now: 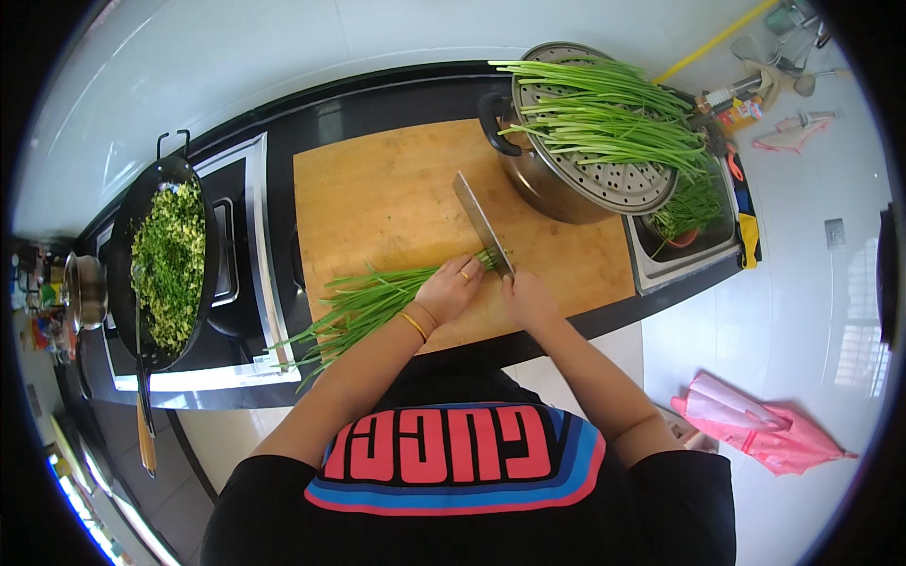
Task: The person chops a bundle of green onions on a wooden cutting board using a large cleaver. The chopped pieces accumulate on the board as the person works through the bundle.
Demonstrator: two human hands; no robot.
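Pinning stalks (377, 289) with left hand (451, 289), gripping cleaver (480, 219) in right hand (528, 300) — seemingly part-done, with greens (172, 269) chopped and another pile (609, 115) uncut.

Both bare arms reach forward and inward from the body, the left forearm (363, 377) slanting up to the right and the right forearm (595, 373) slanting up to the left, so that they converge ahead of the chest. The left hand (451, 291) lies back uppermost, its fingers bent and pointing toward the other hand. Just beside it, the right hand (527, 297) is curled in a grip, its wrist roughly in line with the forearm.
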